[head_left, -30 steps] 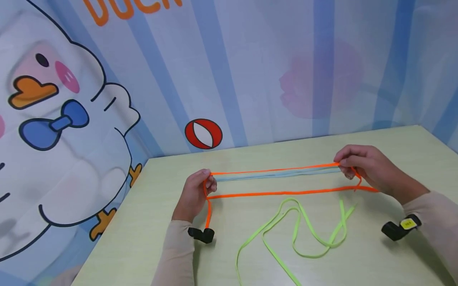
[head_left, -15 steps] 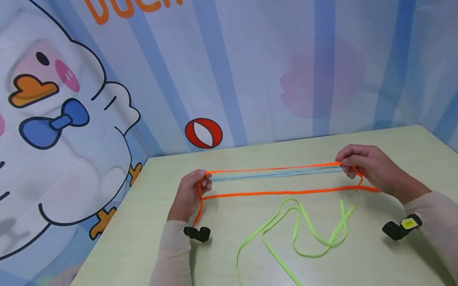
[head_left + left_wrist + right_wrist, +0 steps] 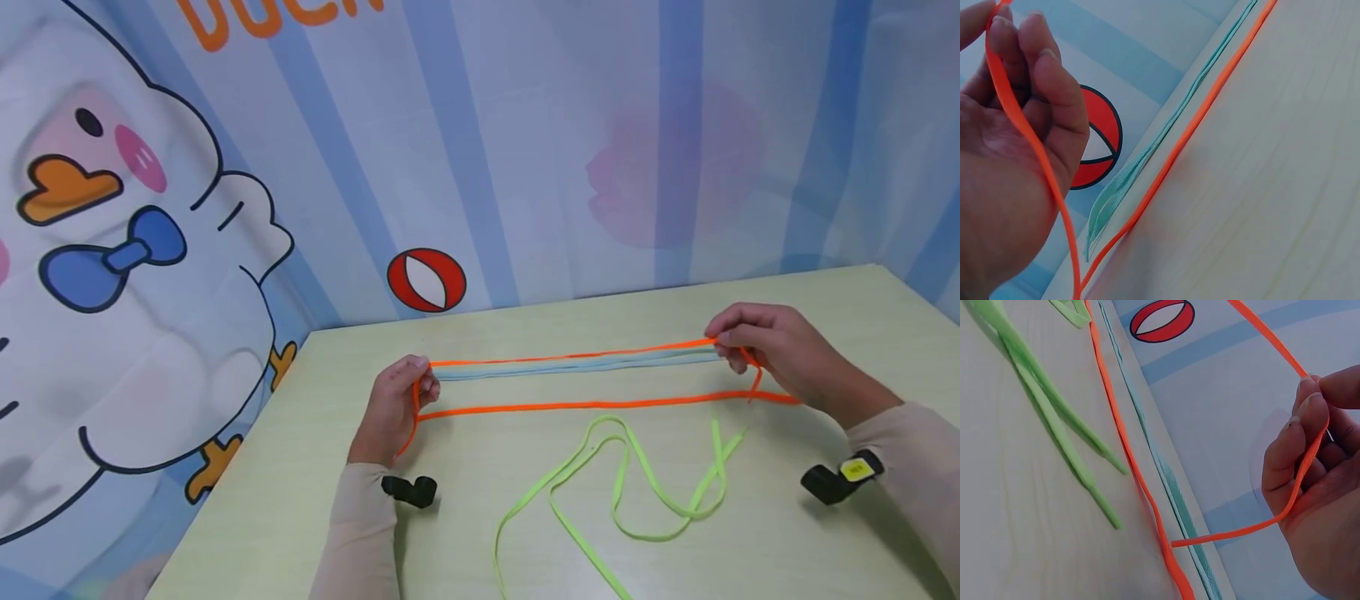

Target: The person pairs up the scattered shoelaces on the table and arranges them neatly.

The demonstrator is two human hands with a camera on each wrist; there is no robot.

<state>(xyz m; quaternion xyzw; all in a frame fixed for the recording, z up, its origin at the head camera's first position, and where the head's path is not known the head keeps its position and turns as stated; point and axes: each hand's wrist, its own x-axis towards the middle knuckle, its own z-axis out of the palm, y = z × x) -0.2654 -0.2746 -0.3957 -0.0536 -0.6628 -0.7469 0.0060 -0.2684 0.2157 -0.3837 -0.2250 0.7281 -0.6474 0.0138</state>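
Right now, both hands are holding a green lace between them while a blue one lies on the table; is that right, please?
Not quite: the head view shows the left hand and right hand holding an orange lace between them, not green; the blue lace does lie on the table.

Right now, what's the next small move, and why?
Probably lower the upper orange strand to the table, keeping it straight: the left grip and right grip pinch it, it's stretched between them above the tabletop, and the lower orange strand and pale blue strands lie roughly parallel to it.
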